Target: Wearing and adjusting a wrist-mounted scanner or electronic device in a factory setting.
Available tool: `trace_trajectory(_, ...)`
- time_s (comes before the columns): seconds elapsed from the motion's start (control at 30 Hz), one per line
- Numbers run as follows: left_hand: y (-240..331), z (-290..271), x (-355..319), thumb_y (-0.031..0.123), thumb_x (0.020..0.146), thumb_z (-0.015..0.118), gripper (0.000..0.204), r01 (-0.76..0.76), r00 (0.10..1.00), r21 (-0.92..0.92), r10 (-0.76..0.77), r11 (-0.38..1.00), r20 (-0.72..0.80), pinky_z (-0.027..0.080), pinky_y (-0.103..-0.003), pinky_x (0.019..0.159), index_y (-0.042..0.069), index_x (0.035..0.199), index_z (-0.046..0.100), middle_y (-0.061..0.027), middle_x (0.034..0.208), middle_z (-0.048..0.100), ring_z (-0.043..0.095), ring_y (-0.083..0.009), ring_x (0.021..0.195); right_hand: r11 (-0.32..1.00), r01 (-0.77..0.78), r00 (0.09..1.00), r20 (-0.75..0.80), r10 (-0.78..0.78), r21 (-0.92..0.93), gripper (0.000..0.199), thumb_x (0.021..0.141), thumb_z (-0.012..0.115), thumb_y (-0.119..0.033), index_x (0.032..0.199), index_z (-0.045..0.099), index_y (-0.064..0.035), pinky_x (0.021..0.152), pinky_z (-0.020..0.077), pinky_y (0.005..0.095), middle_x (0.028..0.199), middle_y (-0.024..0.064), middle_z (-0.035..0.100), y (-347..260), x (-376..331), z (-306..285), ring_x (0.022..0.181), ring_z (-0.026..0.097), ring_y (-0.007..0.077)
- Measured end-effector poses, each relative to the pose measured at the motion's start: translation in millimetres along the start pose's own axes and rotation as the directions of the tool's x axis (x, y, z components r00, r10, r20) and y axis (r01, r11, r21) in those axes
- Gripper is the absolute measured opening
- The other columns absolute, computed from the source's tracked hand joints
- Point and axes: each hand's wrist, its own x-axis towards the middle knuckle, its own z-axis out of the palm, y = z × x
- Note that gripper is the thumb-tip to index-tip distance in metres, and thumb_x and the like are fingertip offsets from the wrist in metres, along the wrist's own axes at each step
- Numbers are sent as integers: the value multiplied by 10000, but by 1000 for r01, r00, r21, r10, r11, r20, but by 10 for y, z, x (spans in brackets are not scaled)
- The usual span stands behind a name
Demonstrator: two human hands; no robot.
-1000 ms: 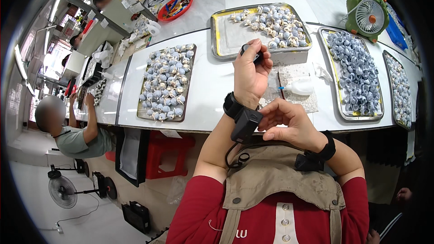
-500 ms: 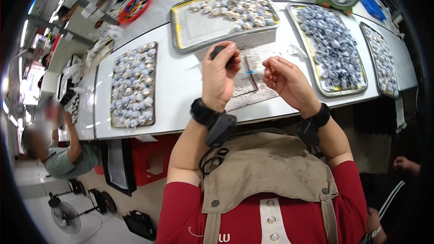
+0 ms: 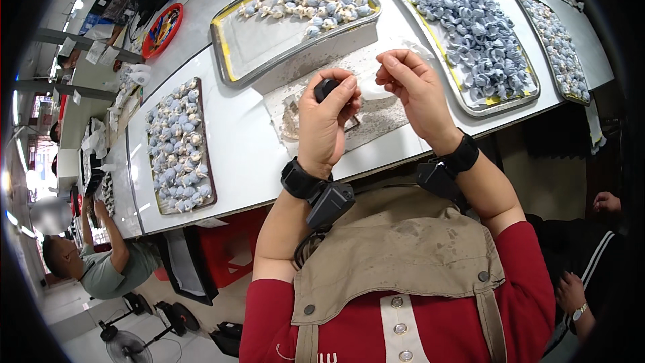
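Observation:
My left hand (image 3: 326, 124) is raised over a grey, stained work mat (image 3: 376, 117) on the white table (image 3: 242, 154), closed around a small black object (image 3: 326, 87) held between thumb and fingers. My right hand (image 3: 416, 91) hovers just to its right, thumb and fingertips pinched together above a pale translucent piece (image 3: 373, 92) on the mat. Whether the right hand actually holds anything is too small to tell. Both wrists wear black bands with small devices.
Metal trays of small blue-grey pieces surround the mat: one behind it (image 3: 232, 60), one to the right (image 3: 474, 109), one far right (image 3: 571, 97), one to the left (image 3: 208, 195). A red dish (image 3: 161, 27) lies far left. A co-worker (image 3: 87, 265) sits lower left; another person's hand (image 3: 571, 292) is at right.
The view has tilted so the table sits higher. Both hands rose off the mat and came closer together; the left still grips the black object.

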Motion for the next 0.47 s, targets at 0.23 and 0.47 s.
trace_trajectory(0.23,27,-36,27,83,866,615,166,-11,1000,-82,11,997,1,453,-219,618,22,1003,544,-46,805,568,535,-101,715,985,96,987,138,-76,-140,201,920,554,-192,1004,590,-12,732,450,218,842,21,613,-45,-78,179,785,559,67)
trace_trajectory(0.47,163,-59,-26,194,831,692,289,-307,951,636,214,708,221,468,-231,718,86,1073,576,-24,870,602,559,-99,788,915,297,909,373,-183,-274,359,881,613,-248,1164,537,-40,852,480,281,1153,91,527,19,-144,176,987,549,131)
